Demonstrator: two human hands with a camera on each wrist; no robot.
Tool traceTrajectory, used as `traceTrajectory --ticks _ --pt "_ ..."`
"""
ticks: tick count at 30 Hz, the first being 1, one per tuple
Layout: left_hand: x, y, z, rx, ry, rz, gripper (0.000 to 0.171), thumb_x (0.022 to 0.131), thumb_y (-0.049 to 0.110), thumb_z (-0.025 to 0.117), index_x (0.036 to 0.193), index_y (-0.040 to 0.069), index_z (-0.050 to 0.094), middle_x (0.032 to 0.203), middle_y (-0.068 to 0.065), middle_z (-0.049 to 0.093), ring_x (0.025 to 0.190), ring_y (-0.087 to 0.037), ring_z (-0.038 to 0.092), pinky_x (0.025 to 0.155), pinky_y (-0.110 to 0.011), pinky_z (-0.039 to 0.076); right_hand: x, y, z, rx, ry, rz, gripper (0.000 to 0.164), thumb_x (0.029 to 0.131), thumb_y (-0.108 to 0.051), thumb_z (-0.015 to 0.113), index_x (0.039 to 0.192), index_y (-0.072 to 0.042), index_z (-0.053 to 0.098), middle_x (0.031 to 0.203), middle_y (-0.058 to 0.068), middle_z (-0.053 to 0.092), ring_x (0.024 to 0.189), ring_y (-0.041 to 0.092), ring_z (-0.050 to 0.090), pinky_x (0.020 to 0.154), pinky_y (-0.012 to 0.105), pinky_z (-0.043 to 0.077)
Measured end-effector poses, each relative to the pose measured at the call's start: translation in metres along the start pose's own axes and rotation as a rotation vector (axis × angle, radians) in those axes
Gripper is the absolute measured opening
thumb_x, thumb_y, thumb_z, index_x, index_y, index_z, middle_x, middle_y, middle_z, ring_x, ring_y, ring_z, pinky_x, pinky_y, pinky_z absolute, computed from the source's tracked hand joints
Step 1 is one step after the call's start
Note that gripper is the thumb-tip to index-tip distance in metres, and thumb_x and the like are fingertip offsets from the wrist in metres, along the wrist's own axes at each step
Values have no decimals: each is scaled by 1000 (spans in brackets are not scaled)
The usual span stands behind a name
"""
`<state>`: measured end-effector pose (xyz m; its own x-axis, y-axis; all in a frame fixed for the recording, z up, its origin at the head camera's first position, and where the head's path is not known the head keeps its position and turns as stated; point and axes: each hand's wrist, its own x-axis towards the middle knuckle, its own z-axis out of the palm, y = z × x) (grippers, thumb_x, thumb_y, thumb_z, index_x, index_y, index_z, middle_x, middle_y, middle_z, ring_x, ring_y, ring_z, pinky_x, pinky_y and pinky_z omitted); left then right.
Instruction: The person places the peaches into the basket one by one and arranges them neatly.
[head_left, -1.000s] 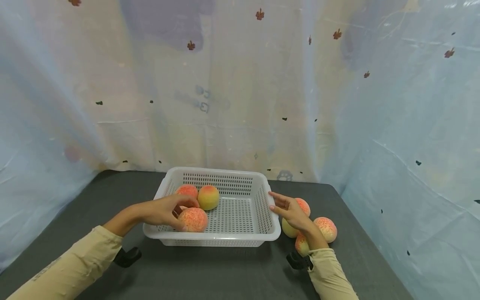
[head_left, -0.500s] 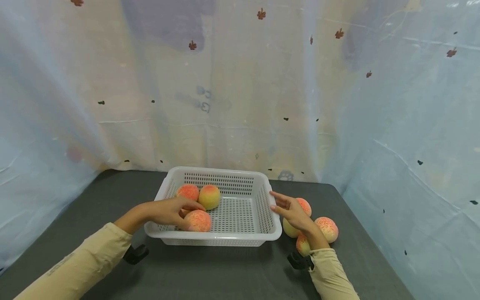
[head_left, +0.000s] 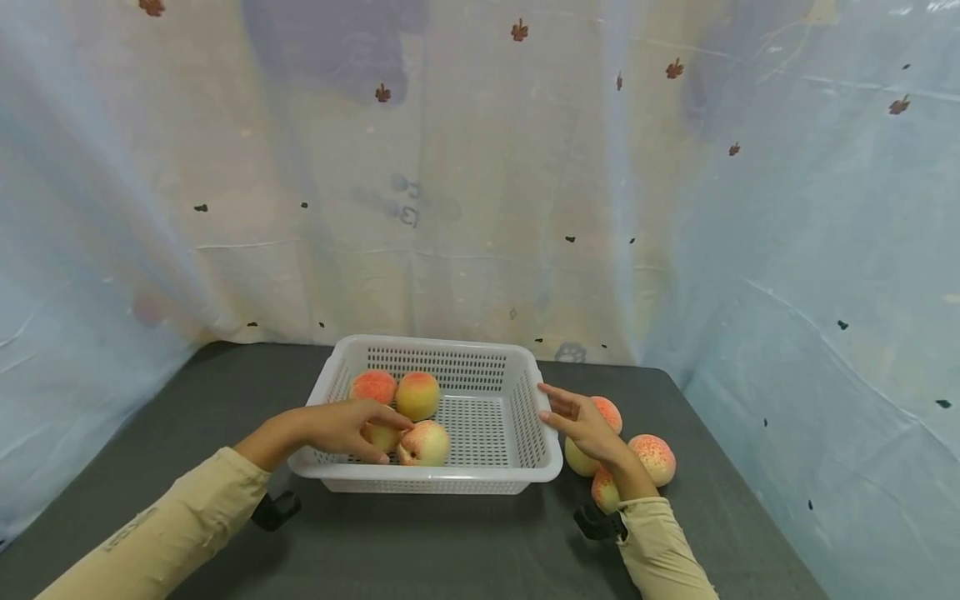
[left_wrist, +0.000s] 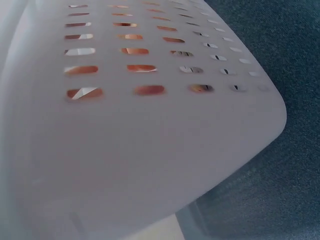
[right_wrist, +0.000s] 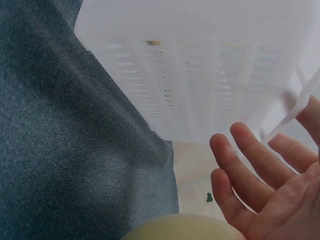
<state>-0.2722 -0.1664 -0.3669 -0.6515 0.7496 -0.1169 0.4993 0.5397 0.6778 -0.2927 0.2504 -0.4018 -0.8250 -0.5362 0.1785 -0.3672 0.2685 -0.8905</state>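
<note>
My left hand (head_left: 348, 427) reaches over the near-left side of a white plastic basket (head_left: 495, 472), fingers spread and relaxed. Its fingertips are close beside a yellow-and-red peach (head_left: 424, 444). Another peach (head_left: 381, 437) lies partly hidden under that hand. Behind them sit a red peach (head_left: 372, 387) and a yellow one with a red top (head_left: 417, 395). The left wrist view holds the basket's slotted outer wall (left_wrist: 125, 145); the hand is out of sight there. My right hand (head_left: 588, 427) touches the basket's right rim, its fingers (right_wrist: 257, 157) fairly straight along the outside.
Several peaches lie on the dark table right of the basket, among them a speckled one (head_left: 652, 460), some half hidden by the right forearm. A pale peach (right_wrist: 182, 229) shows low in the right wrist view. Patterned sheeting (head_left: 480, 275) hangs behind and right.
The left hand has moved slightly right and let go of the peach it held. That peach has rolled right in the basket, turning its yellow side up. The right hand stays at the rim.
</note>
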Motion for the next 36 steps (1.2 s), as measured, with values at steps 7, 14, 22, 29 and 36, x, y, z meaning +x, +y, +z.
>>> traceTrajectory --ticks 7,14,22,29,36 --pt "1 1 0 3 3 -25 55 92 25 75 141 8 59 144 -13 59 129 -30 54 100 -52 54 -1 -1 0 -11 5 14 62 105 -11 54 156 8 26 151 36 42 132 53 51 98 31 57" --pt "-2 2 -3 -33 6 -20 53 94 26 70 143 7 58 143 -13 60 131 -33 56 106 -61 48 -1 -1 0 -1 5 9 62 105 -11 55 156 8 25 151 36 42 132 53 51 98 32 57" --pt "-8 3 -10 -114 13 15 49 100 26 65 144 8 53 144 -18 58 135 -41 53 107 -63 45 -1 0 0 3 4 7 62 105 -10 54 156 8 25 151 36 43 131 53 52 97 31 57" --pt "-14 4 -16 -127 48 -5 53 103 28 61 148 5 48 143 -25 55 126 -41 60 102 -56 52 -1 1 -1 2 5 -1 62 105 -11 55 156 8 26 150 36 43 130 52 53 97 33 57" --pt "-20 4 -23 -140 109 26 49 104 27 58 146 4 46 142 -24 57 132 -43 55 104 -53 51 0 1 -1 11 -7 -6 63 105 -11 55 156 9 25 150 36 43 129 53 53 97 34 57"
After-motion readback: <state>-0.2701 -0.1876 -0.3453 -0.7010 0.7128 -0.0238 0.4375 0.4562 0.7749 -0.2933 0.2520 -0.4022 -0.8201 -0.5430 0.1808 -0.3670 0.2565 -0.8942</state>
